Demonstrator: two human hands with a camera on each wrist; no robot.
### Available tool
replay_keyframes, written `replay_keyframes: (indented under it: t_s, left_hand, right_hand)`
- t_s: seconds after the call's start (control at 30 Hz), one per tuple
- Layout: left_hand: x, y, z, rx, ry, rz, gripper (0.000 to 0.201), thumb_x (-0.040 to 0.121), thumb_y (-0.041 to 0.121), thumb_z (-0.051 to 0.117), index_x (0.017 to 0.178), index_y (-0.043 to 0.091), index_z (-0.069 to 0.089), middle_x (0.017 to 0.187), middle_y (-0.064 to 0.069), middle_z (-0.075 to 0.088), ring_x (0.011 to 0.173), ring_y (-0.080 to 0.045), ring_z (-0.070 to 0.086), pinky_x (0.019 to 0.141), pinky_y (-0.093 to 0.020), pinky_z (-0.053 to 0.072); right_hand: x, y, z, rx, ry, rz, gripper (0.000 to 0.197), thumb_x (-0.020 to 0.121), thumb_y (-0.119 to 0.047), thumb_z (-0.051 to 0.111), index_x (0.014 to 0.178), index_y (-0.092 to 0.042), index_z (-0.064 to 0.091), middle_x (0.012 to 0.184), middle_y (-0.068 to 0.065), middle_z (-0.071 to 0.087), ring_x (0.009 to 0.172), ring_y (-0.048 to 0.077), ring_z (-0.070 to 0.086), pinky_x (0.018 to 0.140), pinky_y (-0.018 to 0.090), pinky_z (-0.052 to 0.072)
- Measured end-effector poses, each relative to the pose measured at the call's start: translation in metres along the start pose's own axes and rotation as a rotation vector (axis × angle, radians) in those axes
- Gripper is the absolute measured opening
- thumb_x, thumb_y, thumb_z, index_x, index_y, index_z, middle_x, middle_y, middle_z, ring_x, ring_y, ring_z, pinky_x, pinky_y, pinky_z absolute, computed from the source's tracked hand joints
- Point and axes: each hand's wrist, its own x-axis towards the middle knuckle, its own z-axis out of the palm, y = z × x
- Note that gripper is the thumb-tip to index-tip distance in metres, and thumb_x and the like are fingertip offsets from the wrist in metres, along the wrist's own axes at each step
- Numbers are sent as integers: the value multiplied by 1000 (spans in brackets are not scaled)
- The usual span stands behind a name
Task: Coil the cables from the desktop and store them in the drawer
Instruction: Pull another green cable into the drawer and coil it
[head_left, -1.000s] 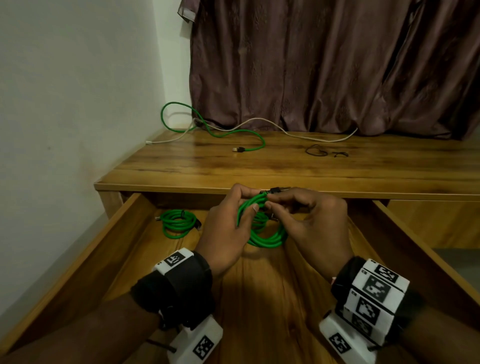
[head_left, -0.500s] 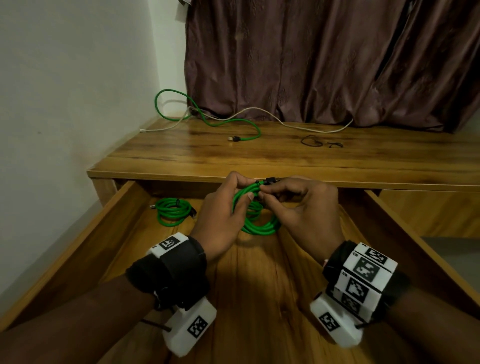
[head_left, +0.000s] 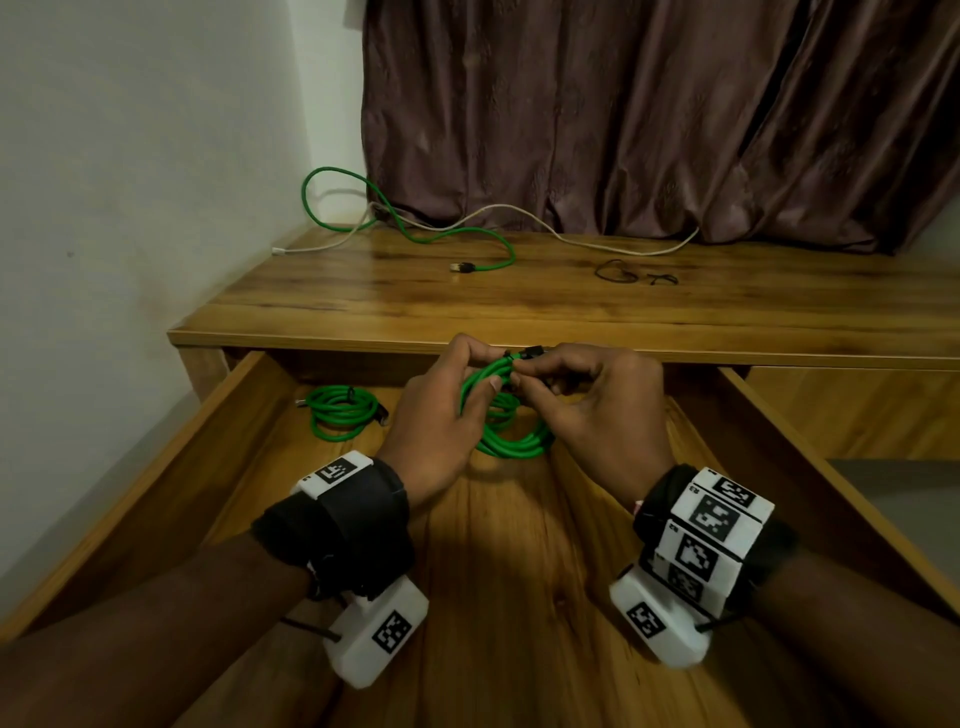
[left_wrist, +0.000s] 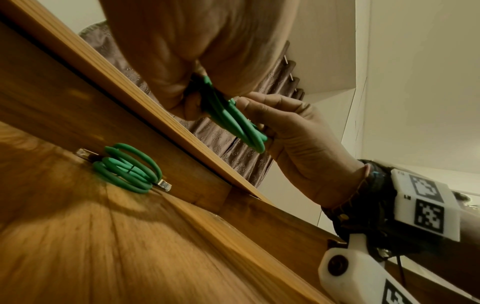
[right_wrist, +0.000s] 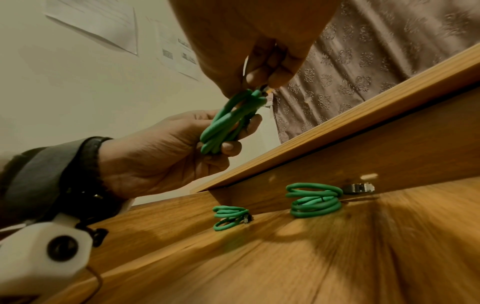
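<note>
Both grips hold the green coil (head_left: 511, 415) above the drawer (head_left: 519, 545), left hand (head_left: 441, 415) clasping loops, right hand (head_left: 597, 410) pinching the plug (head_left: 532, 353); I'd tuck it snugly, then lay it toward 12 o'clock.

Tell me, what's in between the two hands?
A green cable coil. The left hand grips its loops and the right hand pinches its top end. The head view shows this, and both wrist views too.

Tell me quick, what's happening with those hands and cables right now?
Left hand grips the coiled green cable over the open wooden drawer; right hand pinches its plug end. Two green coils already stored. Nothing in the way.
</note>
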Motion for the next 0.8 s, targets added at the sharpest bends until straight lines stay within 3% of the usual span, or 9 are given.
replay_keyframes:
  t_s: [0.37,0.6,0.8]
  left_hand:
    - [0,-2,1,-15,-12,-46,22,105,18,59,127,19,60,121,11,71,112,4,66,95,-25,57]
    - [0,-6,1,-2,-11,-48,22,106,18,58,128,19,60,122,10,71,113,2,66,96,-30,57]
    - [0,-5,3,2,-10,-42,22,105,18,58,127,19,60,119,9,72,110,1,67,93,-32,59]
  right_hand:
    - [1,1,-1,-37,-21,-21,8,85,-19,86,92,-20,83,84,-14,75,76,7,68,65,28,55]
    - [1,3,0,-33,-31,-18,8,84,-19,86,92,-20,83,85,-13,75,75,8,68,64,32,56]
    - [1,4,0,-25,-17,-13,7,85,-19,86,91,-21,83,83,-15,75,73,9,67,62,29,55]
